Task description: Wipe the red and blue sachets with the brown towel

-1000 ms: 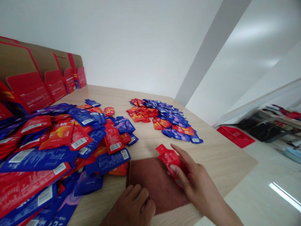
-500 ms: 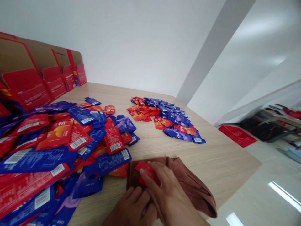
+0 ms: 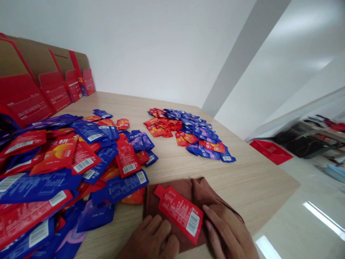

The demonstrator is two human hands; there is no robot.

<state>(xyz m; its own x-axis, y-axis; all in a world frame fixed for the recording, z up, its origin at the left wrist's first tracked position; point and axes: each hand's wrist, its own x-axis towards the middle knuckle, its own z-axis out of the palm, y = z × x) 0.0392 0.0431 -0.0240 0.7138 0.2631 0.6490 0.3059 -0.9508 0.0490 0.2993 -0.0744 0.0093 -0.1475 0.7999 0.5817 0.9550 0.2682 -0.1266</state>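
Wooden tabletop (image 3: 253, 180) (sachets (image 3: 127, 158) strewn), white wall (image 3: 145, 50), shiny floor (image 3: 315, 183)

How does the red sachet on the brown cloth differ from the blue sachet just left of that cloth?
The red sachet lies on the brown cloth; the blue sachet lies at the heap's edge. The red sachet's neck points up-left in the picture, the blue sachet's left and slightly down. Both show a white barcode and pale print.
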